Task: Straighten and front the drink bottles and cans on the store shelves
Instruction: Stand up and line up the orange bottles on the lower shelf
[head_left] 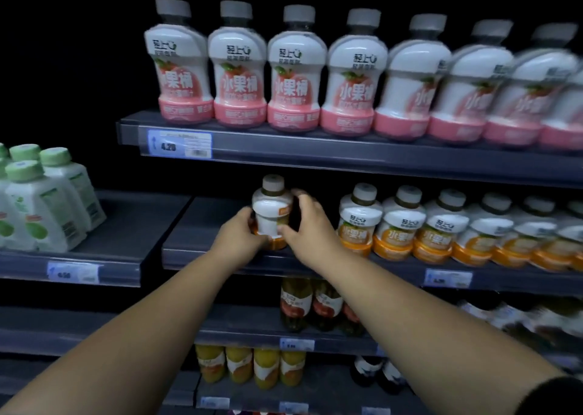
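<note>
Presently the orange-banded bottle [272, 212] stands upright on the middle shelf [195, 225], near its front edge. It is apart from the row of matching bottles [397, 228] to its right, with bare shelf between. Its printed face appears turned aside: mostly plain white label shows toward the aisle, whereas the neighbours show their lettering. Judged step: rotating it to face front.

The left hand [238, 236] grips the lower left side of the body. The right hand [310, 225] grips the right side, its fingers [299, 193] curled round toward the back. Both are clenched on the bottle; neither is on the cap.

Risks noted:
1. The base sits close to the shelf's front edge. A twist combined with a pull could carry it over and onto the bottles on the shelf below [310, 304].
2. The right wrist lies just beside the nearest matching bottle. A sideways sweep could knock that bottle and disturb the row.
3. The label wrap looks smooth. If the fingers slip during rotation, the face may end off-centre.
4. Sliding the bottle right too briskly to close the gap could bump the row out of line.

Pink-banded bottles [296, 67] on the upper shelf and green-capped white bottles [41, 200] at left are well apart and, in my judgement, not at risk.
</note>
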Demonstrator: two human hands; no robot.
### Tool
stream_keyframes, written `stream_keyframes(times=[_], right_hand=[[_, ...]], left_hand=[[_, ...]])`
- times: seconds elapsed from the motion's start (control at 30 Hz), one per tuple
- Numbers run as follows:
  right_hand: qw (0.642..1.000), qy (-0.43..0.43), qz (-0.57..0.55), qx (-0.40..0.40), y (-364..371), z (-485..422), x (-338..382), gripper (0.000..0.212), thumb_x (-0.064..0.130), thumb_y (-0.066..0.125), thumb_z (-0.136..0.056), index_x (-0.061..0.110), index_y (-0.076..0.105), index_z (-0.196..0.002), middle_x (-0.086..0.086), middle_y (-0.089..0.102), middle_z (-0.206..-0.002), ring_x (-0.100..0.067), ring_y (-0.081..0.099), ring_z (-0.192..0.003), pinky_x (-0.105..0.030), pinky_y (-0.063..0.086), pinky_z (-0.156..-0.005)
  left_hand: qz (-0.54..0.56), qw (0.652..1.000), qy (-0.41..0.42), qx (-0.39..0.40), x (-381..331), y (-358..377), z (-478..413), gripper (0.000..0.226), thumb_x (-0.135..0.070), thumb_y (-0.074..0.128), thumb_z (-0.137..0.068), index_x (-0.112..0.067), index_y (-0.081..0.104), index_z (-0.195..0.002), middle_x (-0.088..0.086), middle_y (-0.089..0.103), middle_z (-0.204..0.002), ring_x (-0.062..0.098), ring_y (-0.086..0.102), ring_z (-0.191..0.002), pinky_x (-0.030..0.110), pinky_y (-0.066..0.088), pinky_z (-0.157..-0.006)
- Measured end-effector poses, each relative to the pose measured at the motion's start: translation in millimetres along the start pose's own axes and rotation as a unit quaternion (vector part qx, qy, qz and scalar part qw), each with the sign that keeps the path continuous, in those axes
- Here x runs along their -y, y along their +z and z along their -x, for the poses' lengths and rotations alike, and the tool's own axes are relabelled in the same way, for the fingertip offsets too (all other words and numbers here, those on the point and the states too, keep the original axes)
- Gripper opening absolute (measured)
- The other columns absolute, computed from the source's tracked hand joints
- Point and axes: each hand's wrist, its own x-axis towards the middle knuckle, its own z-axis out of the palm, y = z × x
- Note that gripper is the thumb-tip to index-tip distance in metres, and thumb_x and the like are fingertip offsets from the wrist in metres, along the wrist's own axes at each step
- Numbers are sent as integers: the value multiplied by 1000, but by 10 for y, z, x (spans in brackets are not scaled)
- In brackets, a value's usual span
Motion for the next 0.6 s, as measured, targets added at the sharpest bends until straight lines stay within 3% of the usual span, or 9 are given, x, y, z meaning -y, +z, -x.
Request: stream_keyframes(times=[0.13, 0.2, 0.3, 0.4, 0.47, 0.6], right_hand=[[998, 61, 4, -24, 70, 174, -278, 66, 34, 74, -85, 18, 37, -137, -8, 50, -135, -26, 53, -119, -36, 48, -94], [997, 68, 8, -18, 60, 242, -348, 61, 35, 73, -85, 18, 40, -134, -7, 54, -130, -25, 55, -117, -36, 49, -91], [999, 48, 1, -5, -4, 356, -426, 62, 30, 70, -90, 21, 39, -144, -1, 53, -137, -19, 50, -126, -27, 41, -97], [999, 40, -4, -31, -101, 458, -515, 65, 30, 65, -94, 21, 35, -151, 1, 46, -147, -16, 43, -135, -30, 39, -108], [998, 32, 5, -60, -161, 512, -600, 57, 31, 64, -95, 23, 42, -147, 2, 50, -144, -15, 46, -132, -34, 44, -106], [991, 22, 6, -132, -269, 578, -747, 42, 28, 64, -93, 22, 54, -134, 5, 51, -130, -15, 52, -117, -36, 49, -97]], left_hand=[[-24, 999, 36, -17, -105, 143, 6, 47, -27, 86, -68, -24, 55, -103, -4, 61, -85, 13, 59, -77, 28, 46, -66], [-23, 999, 47, 8, -165, 213, -6, 55, -26, 86, -71, -22, 51, -113, -5, 61, -96, 13, 61, -87, 28, 47, -73], [-32, 998, 39, 42, -207, 332, -59, 55, -24, 86, -72, -19, 53, -114, -3, 64, -105, 19, 63, -101, 33, 50, -84], [-58, 998, 32, 19, -302, 410, -47, 75, -42, 91, -58, -15, 54, -118, 0, 64, -110, 20, 63, -99, 40, 54, -86], [-42, 999, 28, 19, -359, 475, -31, 88, -52, 89, -49, -15, 51, -119, 1, 61, -110, 19, 63, -99, 39, 55, -84], [14, 999, 3, 41, -366, 604, -61, 66, -19, 83, -69, -16, 45, -124, 2, 60, -112, 23, 61, -107, 36, 50, -89]])
